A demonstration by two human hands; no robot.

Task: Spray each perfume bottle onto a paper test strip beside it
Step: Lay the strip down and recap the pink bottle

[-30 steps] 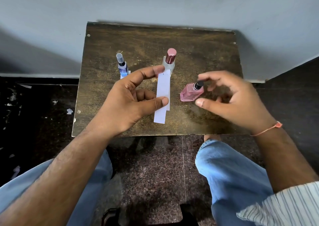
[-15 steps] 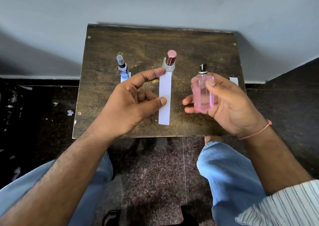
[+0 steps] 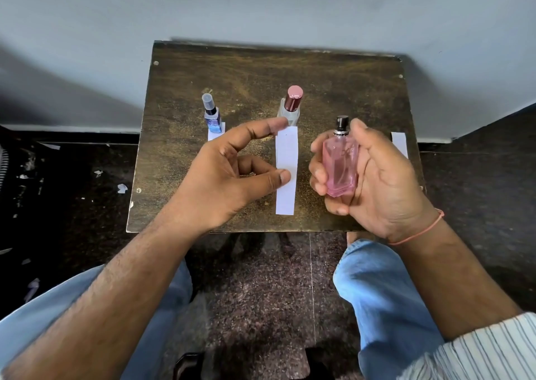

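My right hand (image 3: pixel 383 182) grips a pink perfume bottle (image 3: pixel 339 168) upright above the table's front right, with the index finger beside its black spray head. My left hand (image 3: pixel 220 182) holds a long white paper strip (image 3: pixel 287 159) between index fingertip and thumb; the strip bows slightly, just left of the pink bottle. A clear bottle with a rose cap (image 3: pixel 291 104) stands behind that strip. A small blue bottle (image 3: pixel 213 118) stands at the left on another strip (image 3: pixel 213 134), mostly hidden by my left hand. A third strip (image 3: pixel 399 143) shows behind my right hand.
The small dark wooden table (image 3: pixel 261 69) stands against a grey wall. My knees in blue jeans are below its front edge. Paper scraps lie on the dark floor at the left.
My right hand took the pink bottle from lying on the table and raised it upright. The strip in my left hand went from tilted to straight.
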